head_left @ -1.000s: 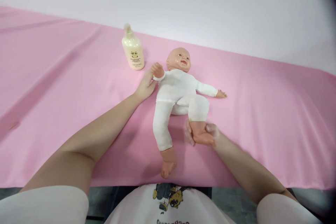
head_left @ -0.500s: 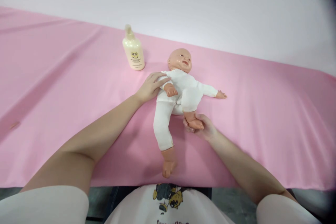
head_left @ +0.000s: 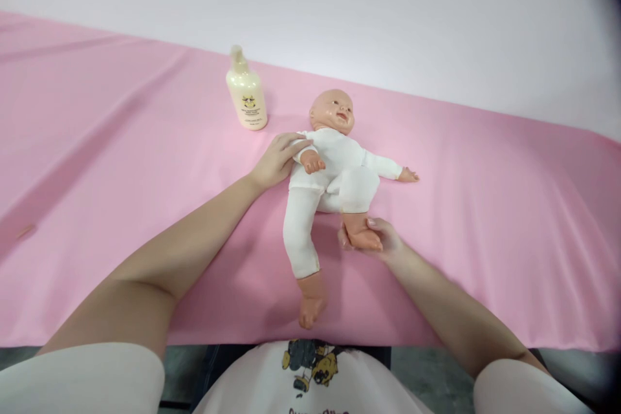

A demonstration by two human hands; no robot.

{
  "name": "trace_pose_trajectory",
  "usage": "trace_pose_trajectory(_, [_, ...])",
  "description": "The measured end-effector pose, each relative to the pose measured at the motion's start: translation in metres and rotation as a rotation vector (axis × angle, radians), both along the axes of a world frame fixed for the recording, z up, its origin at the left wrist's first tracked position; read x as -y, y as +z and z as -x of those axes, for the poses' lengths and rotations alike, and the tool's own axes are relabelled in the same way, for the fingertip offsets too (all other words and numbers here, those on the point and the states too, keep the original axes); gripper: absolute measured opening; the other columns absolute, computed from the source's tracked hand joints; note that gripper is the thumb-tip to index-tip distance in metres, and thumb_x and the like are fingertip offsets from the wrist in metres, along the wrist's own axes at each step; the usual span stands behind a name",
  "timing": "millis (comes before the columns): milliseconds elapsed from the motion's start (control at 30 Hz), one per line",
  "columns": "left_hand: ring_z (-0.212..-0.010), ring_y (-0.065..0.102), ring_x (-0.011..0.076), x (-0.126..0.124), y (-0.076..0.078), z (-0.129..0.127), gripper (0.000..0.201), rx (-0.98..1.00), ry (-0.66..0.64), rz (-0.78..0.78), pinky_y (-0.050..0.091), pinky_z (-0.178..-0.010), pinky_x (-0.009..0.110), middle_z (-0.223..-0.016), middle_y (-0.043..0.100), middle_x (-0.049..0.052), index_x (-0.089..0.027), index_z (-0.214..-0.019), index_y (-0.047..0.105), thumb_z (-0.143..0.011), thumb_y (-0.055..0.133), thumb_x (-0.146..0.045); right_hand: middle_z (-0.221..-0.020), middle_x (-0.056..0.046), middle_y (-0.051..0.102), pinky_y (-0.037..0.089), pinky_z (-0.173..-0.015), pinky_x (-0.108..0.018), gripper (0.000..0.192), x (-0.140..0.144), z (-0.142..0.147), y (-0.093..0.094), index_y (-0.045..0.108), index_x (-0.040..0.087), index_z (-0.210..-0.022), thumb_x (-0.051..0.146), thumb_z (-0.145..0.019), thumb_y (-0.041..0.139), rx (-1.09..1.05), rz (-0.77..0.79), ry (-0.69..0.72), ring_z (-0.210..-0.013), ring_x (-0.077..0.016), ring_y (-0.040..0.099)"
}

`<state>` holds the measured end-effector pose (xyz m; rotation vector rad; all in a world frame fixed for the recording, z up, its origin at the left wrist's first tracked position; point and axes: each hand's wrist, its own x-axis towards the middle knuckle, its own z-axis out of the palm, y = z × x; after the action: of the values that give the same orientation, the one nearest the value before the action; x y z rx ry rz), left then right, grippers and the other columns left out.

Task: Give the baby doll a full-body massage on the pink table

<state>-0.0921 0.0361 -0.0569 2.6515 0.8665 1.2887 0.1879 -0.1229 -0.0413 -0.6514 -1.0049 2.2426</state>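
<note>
Presently, doll [head_left: 332, 154] is lying three o'clock from left hand [head_left: 278, 160], eleven from right hand [head_left: 389, 240], both gripping it, head-to-foot axis twelve-to-six.

Infant-care practice station, by appearance; building type unclear; white-suited baby doll [head_left: 334, 154] at dial centre, on pink cloth [head_left: 145, 162]; pump bottle [head_left: 248, 94], eleven o'clock; plain white backdrop [head_left: 339, 6], twelve o'clock; grey floor [head_left: 427, 369], five o'clock.

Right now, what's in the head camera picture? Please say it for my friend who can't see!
A baby doll in white lies on its back on a pink cloth; a person's left hand touches its arm and the right hand holds its bent leg near the ankle. Beyond the left hand stands a cream pump bottle.
</note>
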Motion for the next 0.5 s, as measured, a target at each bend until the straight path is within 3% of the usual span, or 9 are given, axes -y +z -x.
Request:
trace_pose_trajectory(200, [-0.125, 0.057, 0.0281, -0.002, 0.002, 0.001, 0.045, 0.143, 0.057, 0.114, 0.044, -0.110, 0.051, -0.132, 0.060, 0.016, -0.018, -0.136, 0.051, -0.102, 0.041, -0.045, -0.075, -0.008, 0.072, 0.043, -0.072, -0.033, 0.051, 0.004, -0.004, -0.003, 0.057, 0.018, -0.091, 0.057, -0.061, 0.073, -0.080, -0.049, 0.255, -0.067, -0.0186, 0.063])
trace_pose_trajectory(367, [-0.118, 0.060, 0.0281, -0.012, -0.010, 0.004, 0.051, 0.281, 0.097, 0.238, 0.047, -0.108, 0.048, -0.124, 0.062, 0.017, -0.016, -0.129, 0.051, -0.097, 0.048, -0.056, -0.086, -0.012, 0.075, 0.045, -0.072, -0.031, 0.048, 0.004, -0.006, -0.009, 0.056, 0.017, -0.100, 0.049, -0.068, 0.074, -0.219, -0.056, 0.415, -0.075, -0.0213, 0.069])
trace_pose_trajectory(433, [-0.115, 0.061, 0.0272, -0.017, -0.017, 0.006, 0.053, 0.363, 0.127, 0.299, 0.048, -0.106, 0.047, -0.119, 0.063, 0.015, -0.017, -0.125, 0.050, -0.095, 0.050, -0.061, -0.091, -0.014, 0.076, 0.050, -0.072, -0.031, 0.049, 0.001, -0.006, -0.015, 0.056, 0.015, -0.109, 0.042, -0.072, 0.075, -0.348, -0.061, 0.562, -0.079, -0.0230, 0.072])
trace_pose_trajectory(500, [-0.113, 0.062, 0.0262, -0.024, -0.024, 0.008, 0.056, 0.468, 0.153, 0.360, 0.048, -0.105, 0.047, -0.117, 0.062, 0.013, -0.020, -0.124, 0.048, -0.092, 0.053, -0.065, -0.097, -0.017, 0.076, 0.054, -0.078, -0.032, 0.053, -0.003, -0.004, -0.019, 0.054, 0.012, -0.116, 0.033, -0.073, 0.078, -0.449, -0.095, 0.796, -0.087, -0.0249, 0.075])
